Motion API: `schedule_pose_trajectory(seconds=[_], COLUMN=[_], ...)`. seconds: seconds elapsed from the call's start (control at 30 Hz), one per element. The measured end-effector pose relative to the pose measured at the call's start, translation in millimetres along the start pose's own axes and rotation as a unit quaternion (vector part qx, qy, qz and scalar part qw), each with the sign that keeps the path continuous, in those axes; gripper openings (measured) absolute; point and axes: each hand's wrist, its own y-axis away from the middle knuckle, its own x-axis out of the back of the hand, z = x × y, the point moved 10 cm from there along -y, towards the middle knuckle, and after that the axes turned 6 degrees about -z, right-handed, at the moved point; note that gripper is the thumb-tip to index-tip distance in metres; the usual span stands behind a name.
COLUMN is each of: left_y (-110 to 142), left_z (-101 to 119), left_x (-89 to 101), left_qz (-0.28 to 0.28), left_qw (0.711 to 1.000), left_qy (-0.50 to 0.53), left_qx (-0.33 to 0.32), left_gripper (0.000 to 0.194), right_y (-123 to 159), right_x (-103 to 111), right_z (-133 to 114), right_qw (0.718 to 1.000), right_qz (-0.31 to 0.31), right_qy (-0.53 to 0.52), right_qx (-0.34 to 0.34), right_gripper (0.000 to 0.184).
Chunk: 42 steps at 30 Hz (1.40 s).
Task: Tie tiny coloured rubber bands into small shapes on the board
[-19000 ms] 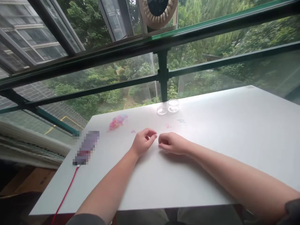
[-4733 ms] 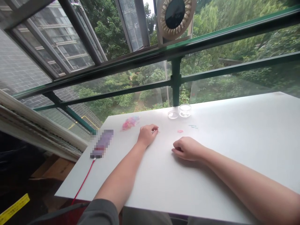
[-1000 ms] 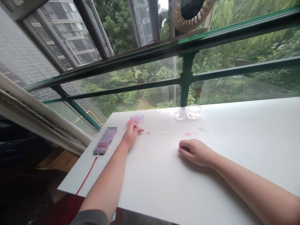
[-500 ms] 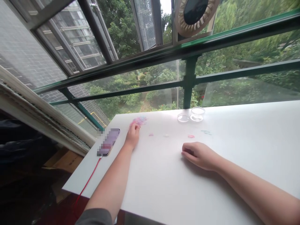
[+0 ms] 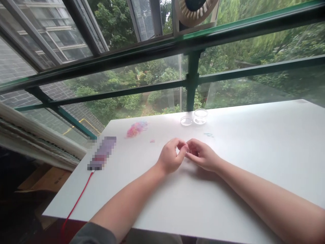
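A white table (image 5: 254,135) stands below a green railing (image 5: 127,56). On my feed, left hand (image 5: 173,155) and right hand (image 5: 202,155) face each other, fingers curled; I can't tell whether they grip anything. The colourful pile (image 5: 136,129) lies near the table's far left corner.

Left arm (image 5: 129,198) and right arm (image 5: 264,196), bare along the forearm, converge from below — left hand (image 5: 170,157) and right hand (image 5: 203,156) close together at the fingertips, fingers curled, each thumb drawn in toward the forefinger.
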Motion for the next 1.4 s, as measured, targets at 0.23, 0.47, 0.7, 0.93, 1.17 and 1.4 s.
schedule_pose_trajectory(seconds=[0.23,0.47,0.7,0.93,1.17,1.4], left_y=[8,11,13,11,11,11], left_z=[-17,-28,-35,-35,-36,-34], left_x=[-1.5,-5.6,-10.9,-7.9,-8.3,-6.2], left_qz=[-0.009,-0.046,-0.063,-0.049,-0.046,-0.041], left_qw=[0.998,0.992,0.982,0.984,0.981,0.982], left_qy=[0.037,0.092,0.163,0.152,0.176,0.170], left_qx=[0.043,0.071,0.077,0.074,0.071,0.071], left_gripper=[0.012,0.014,0.015,0.017,0.014,0.014], right_y=[1,1,2,1,1,0], right_x=[-6,-7,-6,-6,-6,-6], right_z=[-2,-2,4,6,6,7], right_qw=[1.000,0.999,0.999,0.999,0.999,0.999], right_qz=[-0.019,-0.033,-0.033,-0.034,-0.029,-0.028], right_qy=[-0.008,-0.005,-0.021,-0.016,-0.023,-0.024], right_qx=[0.007,-0.014,-0.031,-0.029,-0.026,-0.022], right_gripper=[0.013,0.006,0.008,0.008,0.008,0.009])
